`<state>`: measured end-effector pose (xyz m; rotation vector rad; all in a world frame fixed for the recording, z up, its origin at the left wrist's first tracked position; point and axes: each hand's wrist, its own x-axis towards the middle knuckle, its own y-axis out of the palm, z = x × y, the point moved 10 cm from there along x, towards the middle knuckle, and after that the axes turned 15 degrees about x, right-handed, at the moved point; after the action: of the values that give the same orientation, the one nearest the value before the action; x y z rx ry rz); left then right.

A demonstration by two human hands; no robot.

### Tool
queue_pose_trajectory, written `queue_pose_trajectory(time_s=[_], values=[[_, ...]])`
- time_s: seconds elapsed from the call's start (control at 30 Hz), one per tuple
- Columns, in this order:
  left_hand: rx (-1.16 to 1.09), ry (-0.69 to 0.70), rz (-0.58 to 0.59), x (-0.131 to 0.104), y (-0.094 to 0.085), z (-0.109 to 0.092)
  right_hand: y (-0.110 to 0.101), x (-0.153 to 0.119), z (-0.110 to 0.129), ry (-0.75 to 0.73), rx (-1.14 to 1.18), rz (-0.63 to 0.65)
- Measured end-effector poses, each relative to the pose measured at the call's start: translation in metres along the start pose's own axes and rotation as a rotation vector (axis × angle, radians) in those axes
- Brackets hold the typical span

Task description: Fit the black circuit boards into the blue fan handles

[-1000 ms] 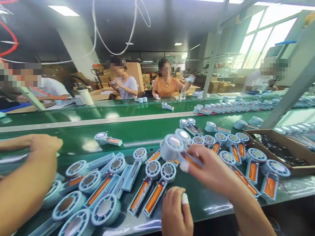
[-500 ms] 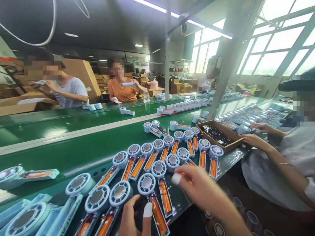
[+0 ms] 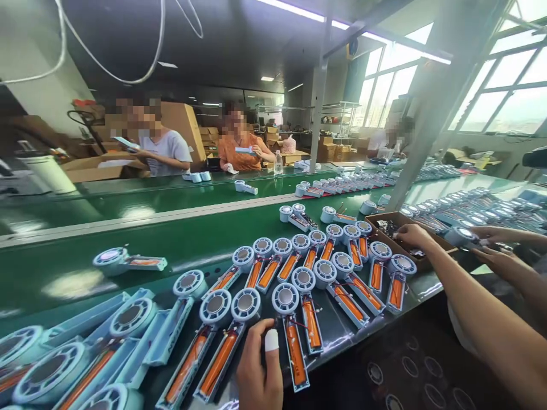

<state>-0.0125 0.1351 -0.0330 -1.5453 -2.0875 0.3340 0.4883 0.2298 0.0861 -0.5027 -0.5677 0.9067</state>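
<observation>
Light blue handheld fan units point(image 3: 285, 298) with round grilled heads and orange batteries in open handles lie in rows on the green bench. My left hand point(image 3: 261, 361) is at the bottom centre, between two units; its thumb, wrapped in white, and forefinger are bent close around something I cannot make out. My right hand point(image 3: 412, 236) reaches into a cardboard box point(image 3: 444, 244) of small black parts at the right, its fingertips bunched among the parts. What it pinches, if anything, is too small to tell.
More blue housings point(image 3: 132, 316) fill the lower left. At the right edge a co-worker's hands point(image 3: 491, 245) hold a fan unit beside the box. People sit across the green conveyor point(image 3: 141, 236), and a metal post point(image 3: 319, 114) rises beyond it.
My right hand has moved from above the near fan units, right and away, into the box. The view has turned left. Two units near the box side now show their full handles.
</observation>
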Motion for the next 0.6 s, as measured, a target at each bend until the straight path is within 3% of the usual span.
queue_pose_trajectory(time_s=[0.13, 0.23, 0.3, 0.4, 0.5, 0.6], values=[[-0.177, -0.108, -0.057, -0.002, -0.015, 0.005, -0.026, -0.021, 0.025, -0.045, -0.046, -0.191], [-0.278, -0.139, -0.085, -0.006, -0.024, 0.0, -0.019, -0.078, 0.079, -0.22, 0.097, -0.229], [-0.268, -0.102, -0.063, -0.009, -0.027, -0.013, 0.018, -0.129, 0.12, -0.321, 0.315, -0.045], [-0.286, -0.086, 0.068, -0.013, -0.018, -0.027, 0.104, -0.209, 0.174, -0.39, 0.505, 0.416], [-0.345, -0.144, 0.246, -0.016, -0.005, -0.027, 0.171, -0.258, 0.186, -0.256, 0.621, 0.7], [-0.269, -0.2, 0.325, -0.014, -0.006, -0.014, 0.195, -0.269, 0.174, -0.18, 0.645, 0.75]])
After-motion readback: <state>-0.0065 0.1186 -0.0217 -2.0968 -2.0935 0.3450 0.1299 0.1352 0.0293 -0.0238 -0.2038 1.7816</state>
